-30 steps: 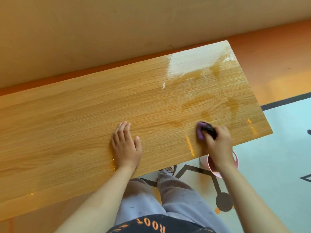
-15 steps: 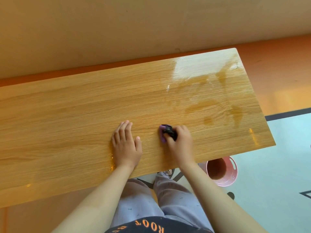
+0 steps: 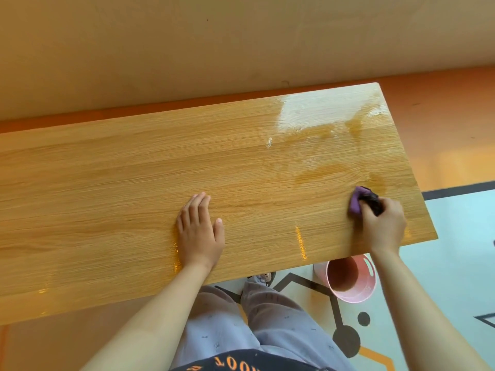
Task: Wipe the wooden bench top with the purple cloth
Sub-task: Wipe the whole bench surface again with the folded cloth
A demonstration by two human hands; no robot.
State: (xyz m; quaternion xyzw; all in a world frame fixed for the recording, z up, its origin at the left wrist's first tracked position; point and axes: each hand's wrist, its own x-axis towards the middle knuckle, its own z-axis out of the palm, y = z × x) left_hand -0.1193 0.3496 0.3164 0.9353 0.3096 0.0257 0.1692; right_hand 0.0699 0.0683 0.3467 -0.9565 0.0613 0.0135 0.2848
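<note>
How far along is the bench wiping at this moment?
Done: wet streaks shine at the right end of the bench top. In hand: the right hand grips the purple cloth near the front right edge; the left hand rests flat. Left: the left stretch looks dry, probably unwiped.

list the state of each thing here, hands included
bench top, wet and streaky at its right end
cloth, bunched, pressed on the bench top
right hand, grips the cloth
left hand, flat on the bench top, fingers straight
bucket, upright on the floor, partly under the bench
</note>
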